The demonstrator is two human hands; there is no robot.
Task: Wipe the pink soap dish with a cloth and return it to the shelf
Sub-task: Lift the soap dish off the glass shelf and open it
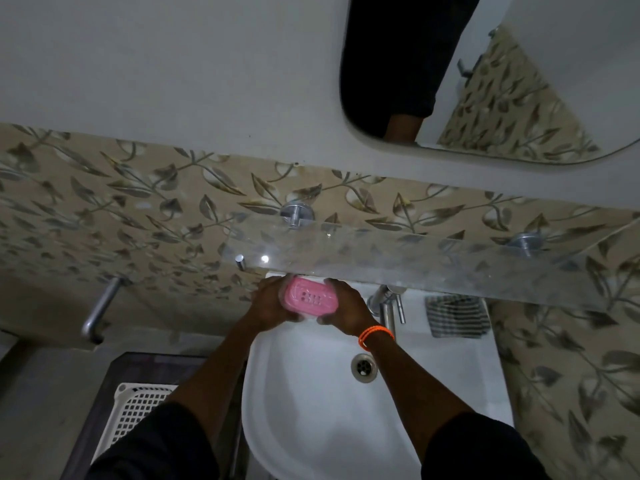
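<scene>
The white sink (pixel 311 410) fills the lower middle, its bowl bare but for the drain (pixel 363 367). Above it runs a glass shelf (pixel 433 261), held off the leaf-patterned tiles by metal pegs, with nothing on the stretch that shows. A mirror (pixel 485 81) hangs at top right. A white basket (pixel 135 414) sits low on the left, seemingly empty. A striped cloth (pixel 456 317) lies on the sink's back rim, right of the tap (pixel 386 306). The soap dish (pixel 309 298) is pink, oblong, with drain slots in its middle. It is held over the back of the sink, just below the shelf's front edge. The left hand (pixel 273 303) grips one end, the right hand (pixel 346 308) the other, fingers curled around it.
</scene>
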